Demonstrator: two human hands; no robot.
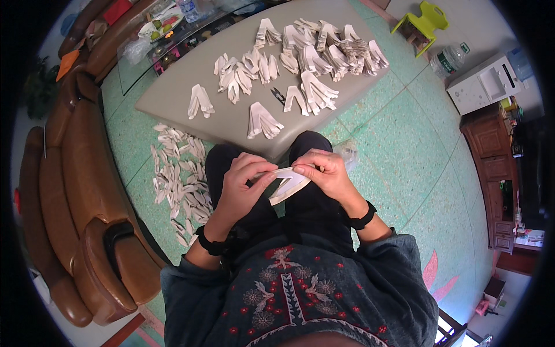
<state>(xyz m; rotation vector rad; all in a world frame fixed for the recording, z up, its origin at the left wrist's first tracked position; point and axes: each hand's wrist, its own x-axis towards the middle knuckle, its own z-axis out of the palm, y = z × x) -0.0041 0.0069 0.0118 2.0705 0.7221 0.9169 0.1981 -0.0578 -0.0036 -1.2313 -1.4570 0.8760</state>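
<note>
Above my lap, both hands hold one off-white, bent strip-like piece; its material is hard to tell. My left hand pinches its upper left end between thumb and fingers. My right hand grips the upper right part, thumb on top. Ahead on the beige table lie small stacks of similar V-shaped pieces, the nearest stack by the front edge. Another stack and a single-looking V-shaped piece rest beside dark thread snips.
Many loose white pieces cover the green floor left of my legs. A brown leather sofa stands at left. More stacks fill the far right of the table. A green chair and a large bottle stand far right.
</note>
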